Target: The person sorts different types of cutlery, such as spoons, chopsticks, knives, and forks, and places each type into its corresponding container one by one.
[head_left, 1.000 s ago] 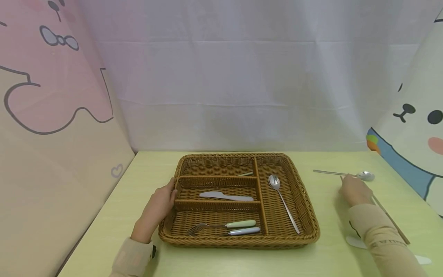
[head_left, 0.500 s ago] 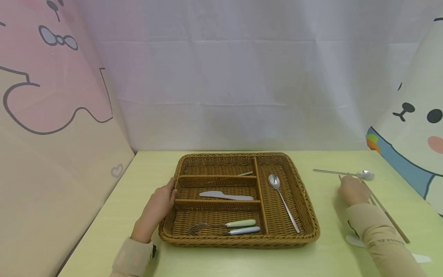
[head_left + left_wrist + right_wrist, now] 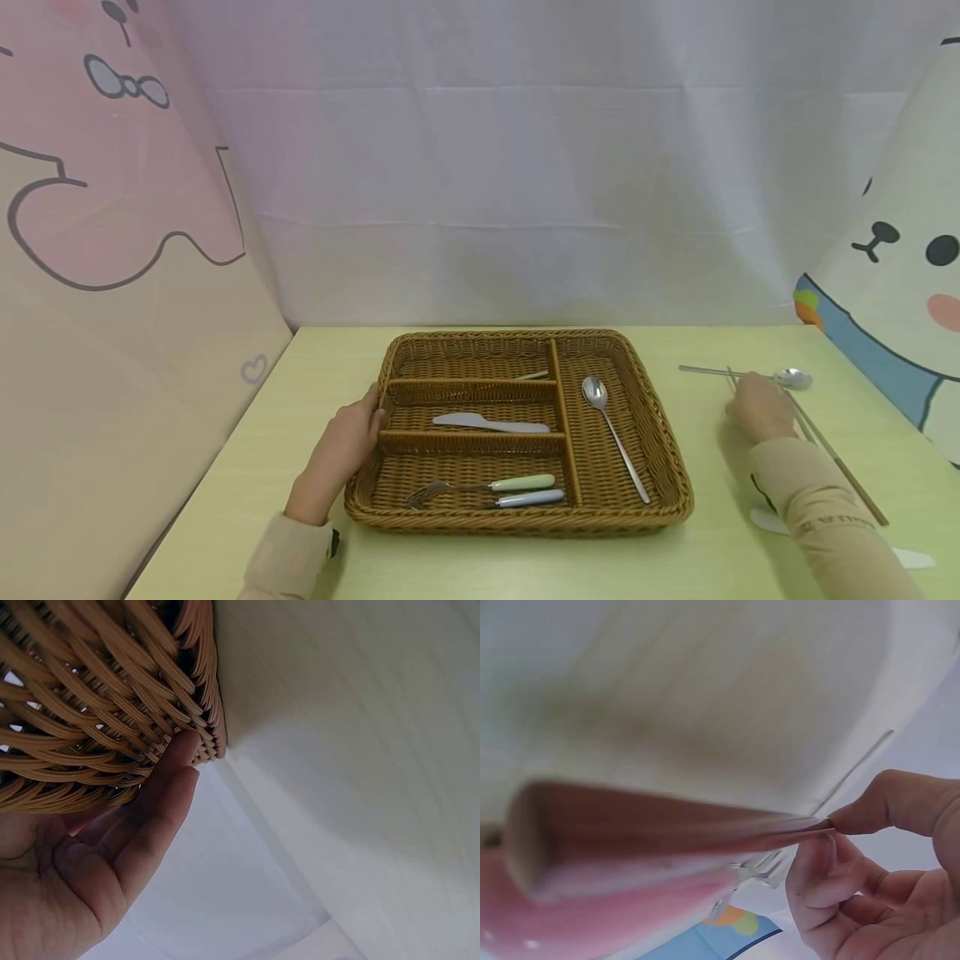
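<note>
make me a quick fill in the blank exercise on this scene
The right grip pinches a chopstick to the ____ of the basket.
The left grip holds the basket's ____ side.
In the basket, the knife lies in the ____ of three left compartments.
The right wrist view shows a fork with a ____ handle.
Missing words: right; left; middle; pink.

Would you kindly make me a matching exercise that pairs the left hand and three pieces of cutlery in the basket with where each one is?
Things:
1. Left hand
2. White knife
3. Spoon
4. Green-handled fork

Places:
A. Front one of the three left compartments
B. At the left side of the basket
C. Long right compartment
D. Middle one of the three left compartments

Right pairs: 1-B, 2-D, 3-C, 4-A
</note>
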`<state>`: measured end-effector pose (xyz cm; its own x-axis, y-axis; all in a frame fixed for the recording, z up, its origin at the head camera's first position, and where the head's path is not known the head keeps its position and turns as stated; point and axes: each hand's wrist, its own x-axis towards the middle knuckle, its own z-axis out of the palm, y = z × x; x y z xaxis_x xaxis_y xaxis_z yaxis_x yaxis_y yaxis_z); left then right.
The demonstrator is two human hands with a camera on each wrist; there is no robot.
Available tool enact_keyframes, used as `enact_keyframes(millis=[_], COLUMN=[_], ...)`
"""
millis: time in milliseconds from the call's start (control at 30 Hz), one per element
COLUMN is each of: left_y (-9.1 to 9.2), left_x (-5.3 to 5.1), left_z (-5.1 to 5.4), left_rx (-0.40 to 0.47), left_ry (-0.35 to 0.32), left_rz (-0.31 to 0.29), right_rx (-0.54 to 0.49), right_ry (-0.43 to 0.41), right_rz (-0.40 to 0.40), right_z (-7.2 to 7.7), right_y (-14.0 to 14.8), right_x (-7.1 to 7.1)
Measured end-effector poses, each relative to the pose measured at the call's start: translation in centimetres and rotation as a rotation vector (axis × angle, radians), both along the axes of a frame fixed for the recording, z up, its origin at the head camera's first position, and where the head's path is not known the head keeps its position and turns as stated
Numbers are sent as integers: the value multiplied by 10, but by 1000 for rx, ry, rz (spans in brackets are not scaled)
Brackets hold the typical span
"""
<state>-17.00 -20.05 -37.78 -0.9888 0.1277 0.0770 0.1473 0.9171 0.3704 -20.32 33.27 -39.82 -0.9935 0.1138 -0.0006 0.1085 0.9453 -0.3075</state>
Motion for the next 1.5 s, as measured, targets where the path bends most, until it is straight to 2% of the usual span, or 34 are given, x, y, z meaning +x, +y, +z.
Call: enact_keyframes(millis=[233,467,600,833,1033,1500], left_y=[0,0,0,0,-1,-1], left_x=[-1,-1,-1,-1,-1,-1], left_z=[0,0,0,1,-1,-2], left_rx=[-2,-4,-5,3,2,8], left_ry=[-7,-1,1,-3,1,-2], left_rz=[6,4,4,4,-1,4], right_rx=[-3,-5,-3,-17,-8,8], right_ry=[25,-46,-56,-6,15,94], right_rz=[12,3,14,75,63,98], right_z=[12,25,33,46,53,67], right_y=[-13,-27,-34,-47,-62,-99], right_x=[0,-4,-5,-7,-11,-20])
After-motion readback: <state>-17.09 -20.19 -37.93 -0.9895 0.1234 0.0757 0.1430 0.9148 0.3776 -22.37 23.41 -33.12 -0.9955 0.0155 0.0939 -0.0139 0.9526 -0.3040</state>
